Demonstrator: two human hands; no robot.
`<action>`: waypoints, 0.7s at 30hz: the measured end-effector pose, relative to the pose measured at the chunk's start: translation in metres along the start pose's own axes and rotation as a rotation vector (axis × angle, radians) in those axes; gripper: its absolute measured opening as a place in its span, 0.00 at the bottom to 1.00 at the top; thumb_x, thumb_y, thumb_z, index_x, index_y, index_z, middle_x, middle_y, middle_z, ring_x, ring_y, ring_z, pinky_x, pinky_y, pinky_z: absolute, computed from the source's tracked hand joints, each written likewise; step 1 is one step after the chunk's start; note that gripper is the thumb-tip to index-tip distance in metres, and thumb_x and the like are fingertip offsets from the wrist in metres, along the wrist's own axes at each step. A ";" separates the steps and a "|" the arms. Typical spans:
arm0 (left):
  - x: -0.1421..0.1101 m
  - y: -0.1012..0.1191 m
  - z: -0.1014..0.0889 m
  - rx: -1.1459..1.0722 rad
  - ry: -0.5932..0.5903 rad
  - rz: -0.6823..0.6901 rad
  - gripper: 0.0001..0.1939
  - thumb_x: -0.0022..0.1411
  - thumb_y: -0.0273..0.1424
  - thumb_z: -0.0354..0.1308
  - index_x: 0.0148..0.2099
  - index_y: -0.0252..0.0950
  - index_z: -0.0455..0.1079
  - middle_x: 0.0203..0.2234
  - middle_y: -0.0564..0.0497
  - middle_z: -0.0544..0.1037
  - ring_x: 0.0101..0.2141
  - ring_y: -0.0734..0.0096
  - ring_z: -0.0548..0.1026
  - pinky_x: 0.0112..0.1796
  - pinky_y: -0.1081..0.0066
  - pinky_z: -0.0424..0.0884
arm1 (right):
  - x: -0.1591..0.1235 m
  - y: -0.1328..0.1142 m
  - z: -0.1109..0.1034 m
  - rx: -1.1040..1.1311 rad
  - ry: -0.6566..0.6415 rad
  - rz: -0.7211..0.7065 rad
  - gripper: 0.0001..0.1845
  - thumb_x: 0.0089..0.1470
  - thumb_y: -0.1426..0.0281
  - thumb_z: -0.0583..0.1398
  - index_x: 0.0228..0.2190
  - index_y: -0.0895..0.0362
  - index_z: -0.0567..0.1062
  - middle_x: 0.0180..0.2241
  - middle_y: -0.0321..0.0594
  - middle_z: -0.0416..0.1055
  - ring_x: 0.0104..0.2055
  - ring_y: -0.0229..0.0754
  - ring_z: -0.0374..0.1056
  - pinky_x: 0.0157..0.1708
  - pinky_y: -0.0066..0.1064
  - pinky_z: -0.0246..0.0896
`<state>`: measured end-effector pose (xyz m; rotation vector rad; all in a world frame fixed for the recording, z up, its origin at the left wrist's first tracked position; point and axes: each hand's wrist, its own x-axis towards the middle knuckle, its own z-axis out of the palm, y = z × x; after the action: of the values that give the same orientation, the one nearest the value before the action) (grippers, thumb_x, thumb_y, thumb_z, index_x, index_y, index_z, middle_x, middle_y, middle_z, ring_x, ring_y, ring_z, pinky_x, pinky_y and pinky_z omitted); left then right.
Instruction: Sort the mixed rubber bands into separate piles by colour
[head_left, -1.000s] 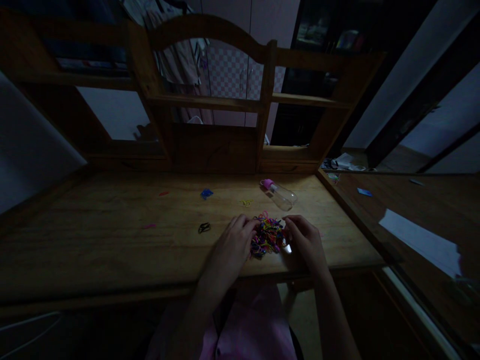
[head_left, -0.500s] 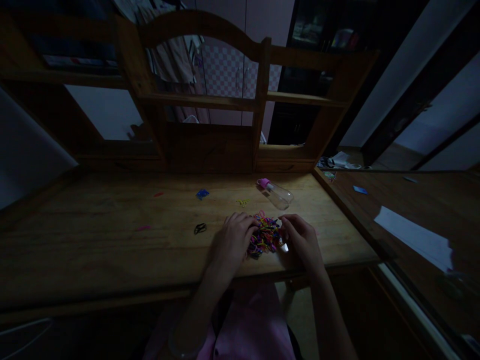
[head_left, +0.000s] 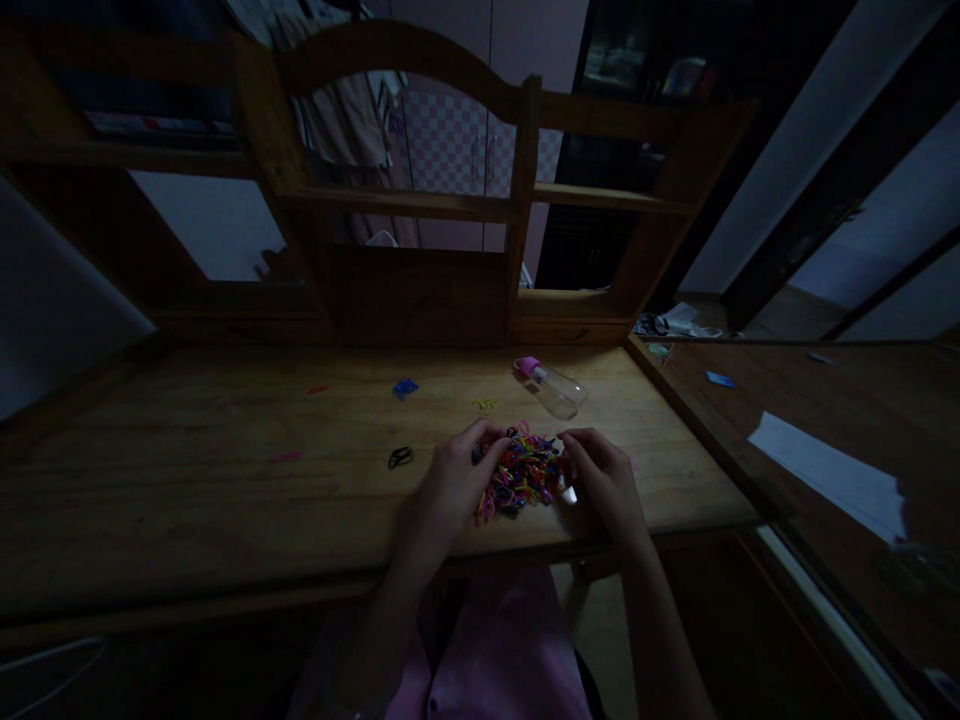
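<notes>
We seem to be in a home, probably a bedroom: we see clothes (head_left: 345, 125) hanging beside a pale pink wardrobe (head_left: 442, 140) with checked panels, a dark cabinet (head_left: 574, 245), and a wooden counter (head_left: 187, 450) backed by an arched shelf (head_left: 405, 204).

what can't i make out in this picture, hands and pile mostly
All in the head view:
Left hand: whether it grips a piece; its own fingers and the dim light hide this.
Right hand: same, pinch too small and dark.
Multicoloured pile: piece count; they overlap.
White paper: any writing, too faint.
Hanging clothes: tops cut off by the upper edge.
</notes>
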<state>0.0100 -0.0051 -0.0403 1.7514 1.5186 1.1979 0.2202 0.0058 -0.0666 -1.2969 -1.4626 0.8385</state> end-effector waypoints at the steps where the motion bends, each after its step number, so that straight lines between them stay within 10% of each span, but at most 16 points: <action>1: 0.000 0.001 0.000 -0.009 0.007 -0.004 0.05 0.64 0.35 0.57 0.37 0.40 0.73 0.34 0.54 0.81 0.37 0.67 0.79 0.37 0.72 0.70 | 0.000 0.000 0.000 0.001 -0.001 0.001 0.17 0.59 0.55 0.58 0.37 0.56 0.77 0.26 0.38 0.72 0.26 0.39 0.66 0.26 0.29 0.59; 14: 0.001 -0.005 -0.004 -0.041 0.042 0.026 0.08 0.62 0.37 0.60 0.36 0.38 0.72 0.33 0.52 0.80 0.37 0.67 0.79 0.36 0.71 0.71 | 0.000 -0.002 0.000 0.018 0.006 -0.002 0.18 0.58 0.55 0.59 0.36 0.56 0.77 0.25 0.37 0.72 0.26 0.39 0.66 0.26 0.29 0.59; 21: -0.003 -0.003 -0.016 0.249 -0.189 0.264 0.02 0.61 0.29 0.61 0.35 0.38 0.71 0.36 0.50 0.77 0.40 0.63 0.74 0.44 0.63 0.68 | 0.001 -0.001 0.000 0.023 0.003 -0.003 0.18 0.58 0.55 0.59 0.36 0.57 0.77 0.25 0.38 0.72 0.26 0.39 0.66 0.26 0.29 0.59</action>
<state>-0.0049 -0.0093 -0.0360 2.2183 1.4052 0.9594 0.2198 0.0065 -0.0660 -1.2783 -1.4488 0.8489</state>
